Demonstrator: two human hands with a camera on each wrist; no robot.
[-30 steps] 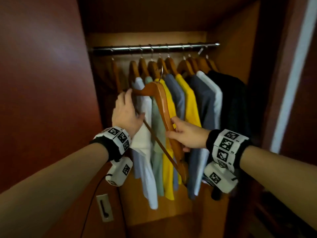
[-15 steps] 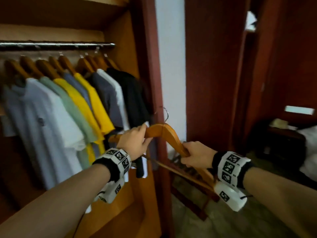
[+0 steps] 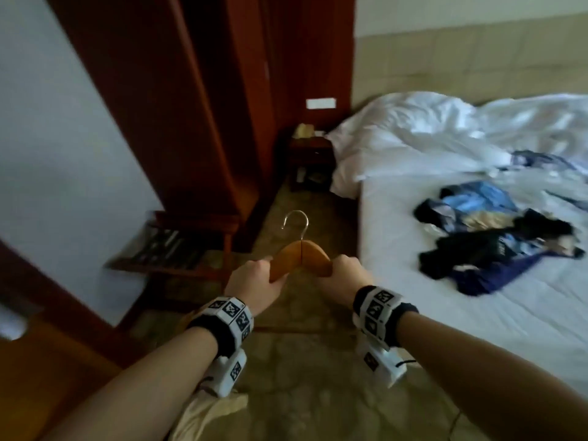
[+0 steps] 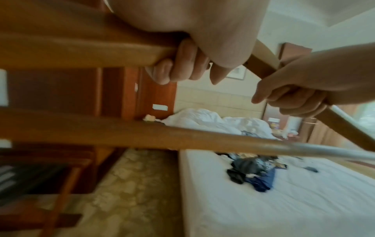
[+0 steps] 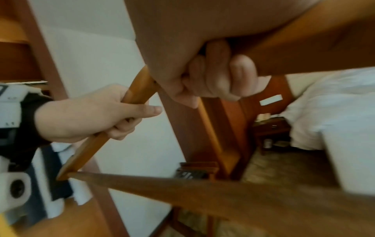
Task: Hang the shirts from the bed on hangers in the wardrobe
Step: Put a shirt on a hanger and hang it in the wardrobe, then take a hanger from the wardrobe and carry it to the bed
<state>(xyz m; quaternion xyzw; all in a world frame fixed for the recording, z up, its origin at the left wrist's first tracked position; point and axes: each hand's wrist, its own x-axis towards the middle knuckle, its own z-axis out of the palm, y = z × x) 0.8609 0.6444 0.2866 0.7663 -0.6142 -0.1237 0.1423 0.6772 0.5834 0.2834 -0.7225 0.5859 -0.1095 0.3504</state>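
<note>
I hold one wooden hanger (image 3: pixel 300 257) in both hands, bare of any shirt. My left hand (image 3: pixel 254 283) wraps one shoulder of it; my right hand (image 3: pixel 345 275) wraps the other, fingers curled round the wood in both wrist views. The hook (image 3: pixel 296 222) points away from me.

Progress, as I judge it: a hanger is in hand, and no shirt is on it yet. The shirts (image 3: pixel 496 246) lie in a dark and blue heap on the bed (image 3: pixel 445 313), ahead and to my right, well apart from the hanger. How many garments are in the heap I cannot tell; the view is blurred. Remaining: reach the bed, dress the hanger, carry it to the wardrobe, which is out of these views.

Surroundings: a crumpled white duvet (image 3: pixel 429 128) at the head of the bed, a nightstand (image 3: pixel 310 160) beside it, a luggage rack (image 3: pixel 171 246) at left. The floor (image 3: pixel 302 361) between me and the bed shows no obstacle. Both hands are occupied, so one must let go to pick up a shirt.
</note>
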